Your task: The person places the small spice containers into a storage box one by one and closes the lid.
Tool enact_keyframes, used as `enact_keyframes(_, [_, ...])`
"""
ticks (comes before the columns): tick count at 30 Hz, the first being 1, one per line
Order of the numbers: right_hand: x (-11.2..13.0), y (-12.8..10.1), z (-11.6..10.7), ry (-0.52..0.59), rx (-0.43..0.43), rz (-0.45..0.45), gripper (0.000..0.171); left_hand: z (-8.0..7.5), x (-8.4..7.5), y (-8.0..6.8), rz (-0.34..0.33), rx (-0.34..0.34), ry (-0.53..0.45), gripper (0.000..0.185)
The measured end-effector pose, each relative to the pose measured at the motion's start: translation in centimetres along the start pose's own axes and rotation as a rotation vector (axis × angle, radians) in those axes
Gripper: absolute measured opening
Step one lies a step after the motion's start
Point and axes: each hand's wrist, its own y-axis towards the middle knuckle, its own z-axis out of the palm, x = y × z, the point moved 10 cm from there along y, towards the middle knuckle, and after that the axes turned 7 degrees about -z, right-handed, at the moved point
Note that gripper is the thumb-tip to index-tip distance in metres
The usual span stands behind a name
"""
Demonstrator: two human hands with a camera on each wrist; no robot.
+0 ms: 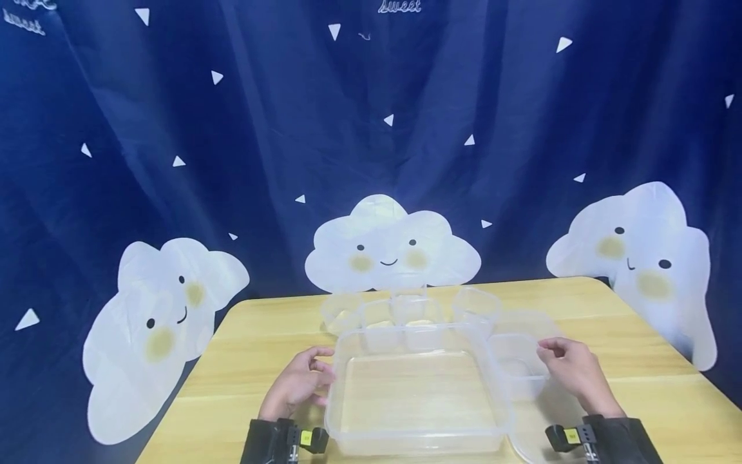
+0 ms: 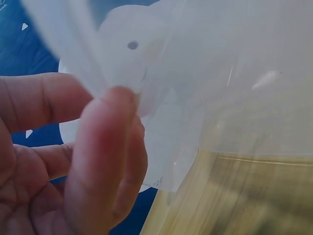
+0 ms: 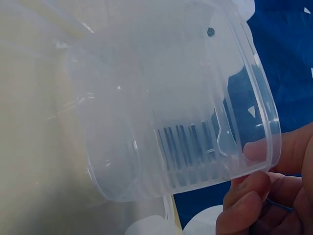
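Observation:
A large clear plastic box (image 1: pixel 420 433) stands open-topped at the table's front middle. My left hand (image 1: pixel 298 381) is at its left wall, and in the left wrist view the thumb (image 2: pixel 105 142) and fingers pinch the translucent plastic edge. To the right of the box, my right hand (image 1: pixel 575 372) grips a small clear container (image 1: pixel 516 357) by its right corner. The right wrist view shows this small container (image 3: pixel 181 103) tilted, with ribbed lines on one wall; the fingertips (image 3: pixel 244 208) lie at its rim.
Several small clear containers (image 1: pixel 379 322) stand behind the large box, with another container (image 1: pixel 476 309) at the back right. A flat clear lid (image 1: pixel 536 425) lies on the wooden table (image 1: pixel 232 386) under the small container. A dark blue cloud-patterned curtain (image 1: pixel 261 129) hangs behind.

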Motion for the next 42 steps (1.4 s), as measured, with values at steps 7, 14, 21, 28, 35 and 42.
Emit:
enact_keyframes(7, [-0.3, -0.2, -0.5, -0.007, 0.003, -0.004, 0.044, 0.1, 0.0, -0.1, -0.007, -0.005, 0.005, 0.059])
enact_keyframes(14, [-0.3, -0.3, -0.8, 0.010, -0.015, -0.011, 0.043, 0.1, 0.2, -0.3, -0.018, -0.012, 0.013, 0.058])
enact_keyframes(21, [0.0, -0.4, -0.9, 0.038, -0.045, -0.020, 0.040, -0.2, 0.4, -0.5, -0.028, -0.029, 0.014, 0.057])
enact_keyframes(28, [0.1, -0.7, -1.4, 0.068, -0.057, -0.015, 0.040, 0.1, 0.1, -0.2, -0.015, -0.026, 0.013, 0.057])
enact_keyframes(35, [0.2, -0.7, -1.7, 0.073, -0.063, -0.008, 0.040, 0.2, 0.0, -0.2, -0.013, -0.022, 0.008, 0.057])
enact_keyframes(42, [0.4, -0.7, -1.8, 0.075, -0.064, -0.018, 0.040, 0.3, -0.1, -0.1, -0.010, -0.013, 0.003, 0.057])
